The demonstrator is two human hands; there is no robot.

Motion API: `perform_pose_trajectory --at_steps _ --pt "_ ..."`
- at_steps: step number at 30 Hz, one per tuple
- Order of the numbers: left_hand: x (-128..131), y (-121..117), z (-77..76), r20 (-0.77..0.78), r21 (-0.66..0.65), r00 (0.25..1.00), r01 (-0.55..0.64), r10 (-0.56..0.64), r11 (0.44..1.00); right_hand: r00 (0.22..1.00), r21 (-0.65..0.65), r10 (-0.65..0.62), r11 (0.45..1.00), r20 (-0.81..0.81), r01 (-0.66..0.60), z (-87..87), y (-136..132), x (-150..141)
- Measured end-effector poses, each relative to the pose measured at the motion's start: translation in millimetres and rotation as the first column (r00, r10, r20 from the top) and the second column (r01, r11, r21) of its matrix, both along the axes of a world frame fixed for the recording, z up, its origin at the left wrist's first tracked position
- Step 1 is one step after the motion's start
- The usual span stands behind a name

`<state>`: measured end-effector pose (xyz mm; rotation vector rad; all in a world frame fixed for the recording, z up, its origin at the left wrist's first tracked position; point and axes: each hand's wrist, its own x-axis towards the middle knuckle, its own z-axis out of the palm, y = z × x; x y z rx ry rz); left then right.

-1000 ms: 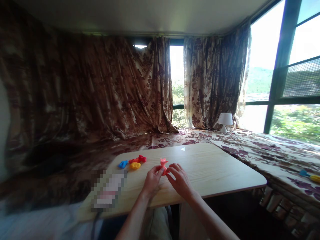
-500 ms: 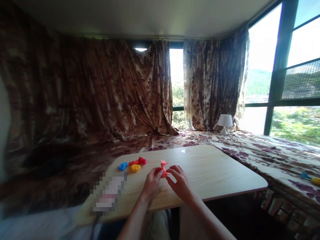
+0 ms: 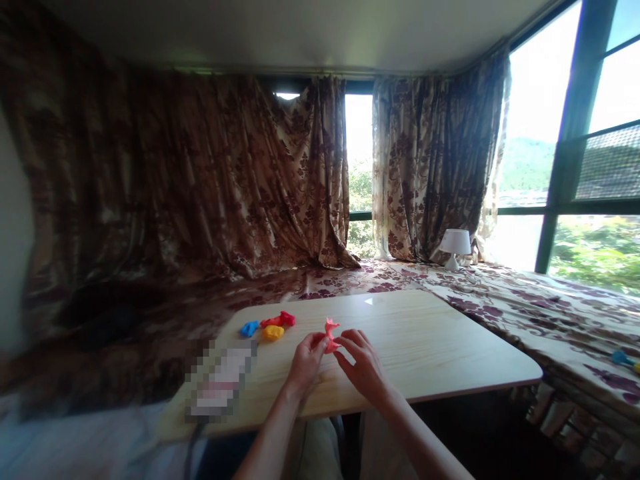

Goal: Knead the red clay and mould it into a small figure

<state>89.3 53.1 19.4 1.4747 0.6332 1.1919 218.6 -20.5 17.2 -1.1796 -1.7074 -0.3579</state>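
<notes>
Above the table, a thin, crumpled coral-red piece [image 3: 330, 328] stands up between my hands, narrow in the middle and flared at its top. My left hand [image 3: 306, 360] pinches its lower part from the left with thumb and fingers. From the right, my right hand [image 3: 363, 363] has curved fingers at the piece's lower right edge, which lies between the fingertips and thumb. What the piece is made of cannot be made out. Farther left on the table lie a blue lump [image 3: 249, 329], a yellow lump [image 3: 273, 333] and a red crumpled piece [image 3: 281, 319].
The pale wood table [image 3: 425, 347] has rounded corners. A blurred-out flat object [image 3: 223, 380] with a dark cord lies at its left. Behind are flowered bedding [image 3: 495, 293] and a small white lamp [image 3: 455, 242]. A blue item [image 3: 621, 358] rests at the far right.
The view has turned slightly left, so the room shifts a little to the right. Both hands keep nearly the same hold around the coral-red piece.
</notes>
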Motion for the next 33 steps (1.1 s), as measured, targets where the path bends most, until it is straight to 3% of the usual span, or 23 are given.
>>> perform_pose_trajectory --at_steps 5,15,29,33 --pt "1.6 2.1 -2.0 -0.019 0.021 0.999 0.036 -0.036 0.999 0.999 -0.044 -0.019 0.999 0.044 0.021 0.6 -0.2 -0.9" --pt "1.3 3.7 -3.1 0.020 -0.026 1.000 -0.022 0.022 0.999 1.000 -0.031 -0.013 0.999 0.014 0.013 0.5 0.6 0.6" --pt "1.7 2.2 -3.0 0.006 -0.041 0.999 0.035 -0.035 0.999 0.998 -0.033 -0.030 0.999 0.052 0.032 1.9 -0.9 -1.6" --pt "2.5 5.5 -5.4 0.074 -0.066 0.996 0.063 -0.058 0.996 0.999 -0.049 -0.025 0.998 0.037 0.027 1.3 -0.3 -0.4"
